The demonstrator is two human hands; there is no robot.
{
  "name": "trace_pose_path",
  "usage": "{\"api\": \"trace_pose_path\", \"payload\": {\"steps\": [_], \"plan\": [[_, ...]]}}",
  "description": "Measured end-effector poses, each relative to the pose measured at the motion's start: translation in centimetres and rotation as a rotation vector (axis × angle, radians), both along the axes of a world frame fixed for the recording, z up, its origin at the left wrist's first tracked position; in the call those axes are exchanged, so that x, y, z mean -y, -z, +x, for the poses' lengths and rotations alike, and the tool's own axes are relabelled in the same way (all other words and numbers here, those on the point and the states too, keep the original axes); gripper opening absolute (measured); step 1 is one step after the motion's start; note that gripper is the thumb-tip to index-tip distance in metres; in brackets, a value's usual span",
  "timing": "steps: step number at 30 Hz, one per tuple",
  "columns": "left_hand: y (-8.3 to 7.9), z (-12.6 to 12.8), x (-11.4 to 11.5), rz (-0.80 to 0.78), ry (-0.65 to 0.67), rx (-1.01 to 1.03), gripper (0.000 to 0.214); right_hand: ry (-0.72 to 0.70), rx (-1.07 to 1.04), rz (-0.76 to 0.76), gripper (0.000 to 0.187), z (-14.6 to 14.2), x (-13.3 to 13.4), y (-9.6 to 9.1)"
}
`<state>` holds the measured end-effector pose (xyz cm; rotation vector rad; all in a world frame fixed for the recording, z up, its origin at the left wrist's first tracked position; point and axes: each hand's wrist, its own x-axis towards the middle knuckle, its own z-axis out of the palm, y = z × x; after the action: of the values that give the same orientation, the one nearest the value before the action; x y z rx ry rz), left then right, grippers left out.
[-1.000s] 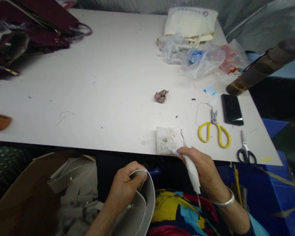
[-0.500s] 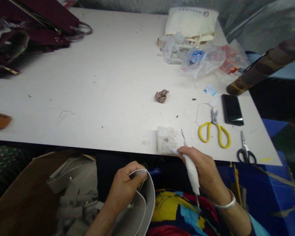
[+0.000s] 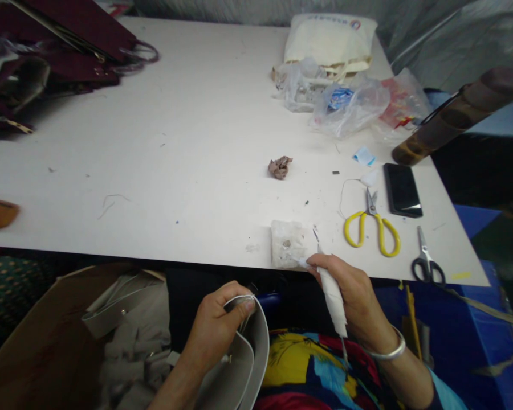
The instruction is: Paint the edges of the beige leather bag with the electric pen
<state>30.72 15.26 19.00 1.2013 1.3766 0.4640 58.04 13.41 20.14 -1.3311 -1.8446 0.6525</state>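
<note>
My left hand (image 3: 220, 322) pinches the top edge of a light grey leather-like bag piece (image 3: 259, 353) between thumb and fingers, below the table edge. The piece curves open, and a small metal stud shows on it. My right hand (image 3: 350, 296) is closed around a slim metal tool (image 3: 332, 304) whose middle is wrapped in white material. One thin dark end points up over the table and the other hangs down. A scrap of white tissue or cloth (image 3: 301, 262) sticks out at my right fingertips. It touches a stained whitish pad (image 3: 285, 242) at the table's front edge.
Right of the pad lie yellow-handled scissors (image 3: 371, 213), black-handled scissors (image 3: 427, 265), a phone (image 3: 402, 191) and a dark bottle (image 3: 457, 114). Crumpled brown paper (image 3: 280, 167) sits mid-table (image 3: 188, 114). A carton (image 3: 34, 347) of grey pieces (image 3: 137, 353) stands lower left. Plastic bags (image 3: 350, 108) lie behind.
The view has shifted very slightly, so the tabletop items sit a little further left. Both hands keep the same hold and nearly the same place.
</note>
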Motion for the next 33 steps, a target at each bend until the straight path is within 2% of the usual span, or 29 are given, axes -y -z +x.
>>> {"api": "trace_pose_path", "payload": {"steps": [6,11,17,26,33], "plan": [[0.1,0.0,0.0,0.009,0.003,-0.004,0.026,0.049,-0.050,0.064,0.024,0.9,-0.3,1.6],[-0.2,0.1,0.0,0.015,0.008,-0.012,0.027,0.140,-0.123,0.099,0.021,2.1,-2.8,3.7],[-0.7,0.2,0.2,0.027,0.013,-0.031,0.027,0.087,-0.127,0.114,0.016,2.4,-5.4,5.3],[-0.7,0.3,0.4,0.033,-0.008,-0.021,0.027,0.045,-0.079,0.100,0.023,2.6,-6.1,6.0],[-1.0,0.4,0.5,0.045,0.002,-0.028,0.025,0.093,-0.104,0.076,0.031,2.5,-5.6,5.3]]}}
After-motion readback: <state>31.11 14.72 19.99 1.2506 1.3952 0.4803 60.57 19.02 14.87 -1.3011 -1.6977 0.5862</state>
